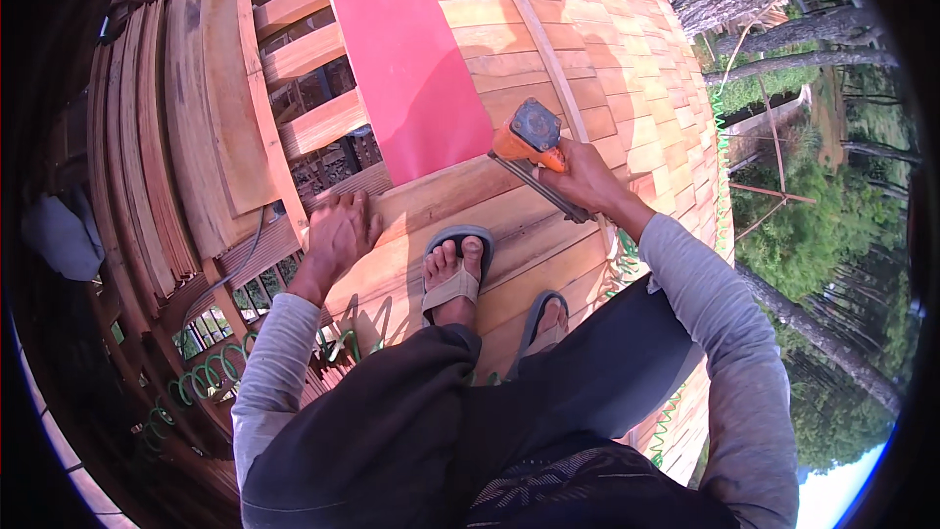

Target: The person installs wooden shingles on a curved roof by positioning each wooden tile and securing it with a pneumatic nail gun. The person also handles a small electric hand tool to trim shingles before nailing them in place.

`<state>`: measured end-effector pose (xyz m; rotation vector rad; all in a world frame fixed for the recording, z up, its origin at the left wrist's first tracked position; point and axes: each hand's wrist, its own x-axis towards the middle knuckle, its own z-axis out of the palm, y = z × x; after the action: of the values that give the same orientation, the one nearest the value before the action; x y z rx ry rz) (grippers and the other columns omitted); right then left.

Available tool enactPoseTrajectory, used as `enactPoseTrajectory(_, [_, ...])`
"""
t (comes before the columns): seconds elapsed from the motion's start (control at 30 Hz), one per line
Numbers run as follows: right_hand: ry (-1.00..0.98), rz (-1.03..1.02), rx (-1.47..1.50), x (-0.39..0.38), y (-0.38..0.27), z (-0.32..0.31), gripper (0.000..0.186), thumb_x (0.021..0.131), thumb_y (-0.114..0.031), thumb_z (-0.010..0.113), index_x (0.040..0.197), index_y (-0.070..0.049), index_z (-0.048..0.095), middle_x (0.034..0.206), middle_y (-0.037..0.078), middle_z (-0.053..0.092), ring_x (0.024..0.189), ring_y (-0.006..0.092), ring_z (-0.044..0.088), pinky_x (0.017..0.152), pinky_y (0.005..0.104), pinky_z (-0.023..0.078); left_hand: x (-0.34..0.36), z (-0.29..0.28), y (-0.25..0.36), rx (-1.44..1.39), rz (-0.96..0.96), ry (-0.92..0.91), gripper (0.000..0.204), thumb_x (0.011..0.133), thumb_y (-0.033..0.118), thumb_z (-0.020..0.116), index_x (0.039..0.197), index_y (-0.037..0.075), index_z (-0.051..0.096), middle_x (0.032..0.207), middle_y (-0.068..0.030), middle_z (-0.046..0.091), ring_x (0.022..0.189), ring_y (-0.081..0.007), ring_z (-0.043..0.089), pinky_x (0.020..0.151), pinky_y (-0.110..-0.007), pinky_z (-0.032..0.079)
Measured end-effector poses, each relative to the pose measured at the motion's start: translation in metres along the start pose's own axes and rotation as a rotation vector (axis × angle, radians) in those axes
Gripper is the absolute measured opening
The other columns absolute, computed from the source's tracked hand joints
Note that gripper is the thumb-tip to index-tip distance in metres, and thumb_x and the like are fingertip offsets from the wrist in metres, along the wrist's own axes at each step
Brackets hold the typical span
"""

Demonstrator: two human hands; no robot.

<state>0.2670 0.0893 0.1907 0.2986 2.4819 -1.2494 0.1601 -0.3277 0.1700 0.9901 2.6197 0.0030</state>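
My right hand (pixel 587 179) is wrapped round the handle of an orange and black nail gun (pixel 524 142), held above the wooden shingles (pixel 627 59) to the right of my feet. Its dark magazine slants down beside my fingers. On the left, my left hand (pixel 338 233) rests on the wood at the edge of the open roof frame, fingers bent but apart, with nothing seen in them. Just beyond that hand lies a long board (pixel 431 194), along the lower end of a red sheet (pixel 406 69). A narrow batten (pixel 539 34) runs over the shingles.
Open gaps show between the frame's cross-pieces (pixel 304 59) at left. Stacked planks (pixel 196 88) lie beyond them. A green coiled hose (pixel 211 372) hangs at lower left, and more coils run down the right side. My sandalled foot (pixel 455 274) stands on boards. Trees (pixel 822 225) lie past the roof's right edge.
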Motion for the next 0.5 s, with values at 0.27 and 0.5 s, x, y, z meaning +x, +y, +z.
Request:
enactPoseTrajectory(0.27, [-0.150, 0.098, 0.174, -0.014, 0.044, 0.058, 0.051, 0.090, -0.018, 0.074, 0.134, 0.004, 0.060, 0.118, 0.022, 0.074, 0.110, 0.0332, 0.072, 0.099, 0.0423, 0.055, 0.004, 0.025, 0.012, -0.037, -0.229, 0.085, 0.047, 0.101, 0.053, 0.062, 0.105, 0.007, 0.068, 0.102, -0.0180, 0.076, 0.100, -0.0368, 0.073, 0.092, -0.050, 0.055])
enactPoseTrajectory(0.5, [-0.050, 0.270, 0.372, -0.023, 0.048, 0.037, 0.055, 0.089, -0.020, 0.074, 0.138, 0.002, 0.059, 0.121, 0.022, 0.074, 0.115, 0.0352, 0.071, 0.099, 0.0444, 0.054, 0.017, 0.018, 0.012, 0.000, -0.100, 0.154, 0.051, 0.102, 0.057, 0.060, 0.107, 0.008, 0.067, 0.099, -0.0190, 0.075, 0.100, -0.0377, 0.073, 0.087, -0.051, 0.057])
